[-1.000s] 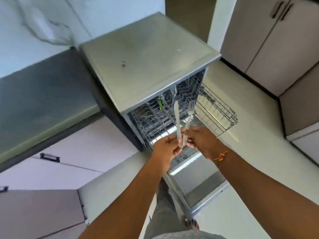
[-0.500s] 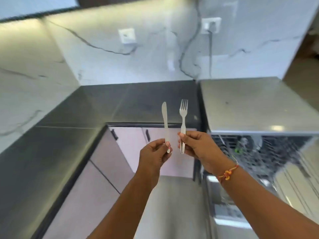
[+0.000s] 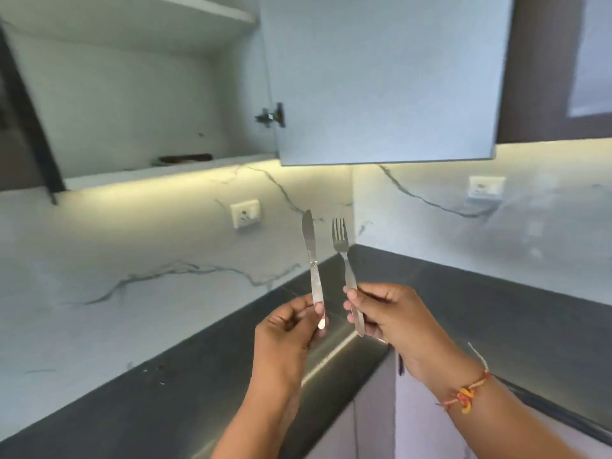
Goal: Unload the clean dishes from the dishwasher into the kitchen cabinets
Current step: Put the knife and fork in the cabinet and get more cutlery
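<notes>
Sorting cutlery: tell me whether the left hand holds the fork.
No, the left hand pinches the knife; the fork is in the right hand.

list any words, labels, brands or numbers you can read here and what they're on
No text can be read in this view.
Silver steel table knife: small stamped band at the blade's base, too small to read.
Left white wall socket, right white wall socket: no legible marking.
</notes>
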{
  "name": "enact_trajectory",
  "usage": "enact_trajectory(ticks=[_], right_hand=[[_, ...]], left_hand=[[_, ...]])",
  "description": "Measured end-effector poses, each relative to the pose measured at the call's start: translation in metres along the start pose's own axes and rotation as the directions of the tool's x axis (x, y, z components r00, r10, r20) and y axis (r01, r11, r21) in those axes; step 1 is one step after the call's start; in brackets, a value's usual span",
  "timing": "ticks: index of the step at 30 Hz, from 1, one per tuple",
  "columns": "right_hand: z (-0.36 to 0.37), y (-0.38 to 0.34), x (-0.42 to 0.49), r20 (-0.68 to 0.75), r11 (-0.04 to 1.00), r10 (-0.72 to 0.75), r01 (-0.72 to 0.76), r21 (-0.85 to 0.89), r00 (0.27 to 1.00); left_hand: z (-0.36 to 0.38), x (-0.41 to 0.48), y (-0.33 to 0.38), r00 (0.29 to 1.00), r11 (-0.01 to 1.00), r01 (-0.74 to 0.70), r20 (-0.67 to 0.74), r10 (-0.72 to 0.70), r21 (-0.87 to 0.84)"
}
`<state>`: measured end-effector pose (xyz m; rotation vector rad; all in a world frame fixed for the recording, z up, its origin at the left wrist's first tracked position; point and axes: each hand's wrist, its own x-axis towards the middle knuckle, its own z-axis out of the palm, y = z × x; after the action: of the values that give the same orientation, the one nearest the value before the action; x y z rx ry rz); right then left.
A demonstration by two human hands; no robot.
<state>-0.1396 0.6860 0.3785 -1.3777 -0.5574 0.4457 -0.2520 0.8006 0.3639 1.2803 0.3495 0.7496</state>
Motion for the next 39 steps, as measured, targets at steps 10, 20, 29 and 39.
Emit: enact_trajectory(ticks=[10,20,29,39], right_hand=[[0.121,-0.087,0.115,0.196,0.985,-0.167,0.152,0.087,0.966],[0.168,-0.144,0.302,0.255,0.961,-0.274,0.272,0.043,0.927],[0.202,-0.169,0.440,0.278,0.879,-0.322,0.395,-0.266,0.905],[0.209,-0.167,0.504,0.378,0.493,-0.297,0.480,-0.726,0.877]], left_hand=[[-0.065,0.103,0.113,0.974,0.974,-0.162,-0.135,0.184,0.159],[-0.079,0.255,0.196,0.859,0.902,-0.182,-0.384,0.339,0.391],[-0.067,0.357,0.223,0.802,0.906,0.025,-0.549,0.234,0.423],[-0.018,0.436,0.217,0.799,0.844,0.204,-0.583,0.150,0.497]])
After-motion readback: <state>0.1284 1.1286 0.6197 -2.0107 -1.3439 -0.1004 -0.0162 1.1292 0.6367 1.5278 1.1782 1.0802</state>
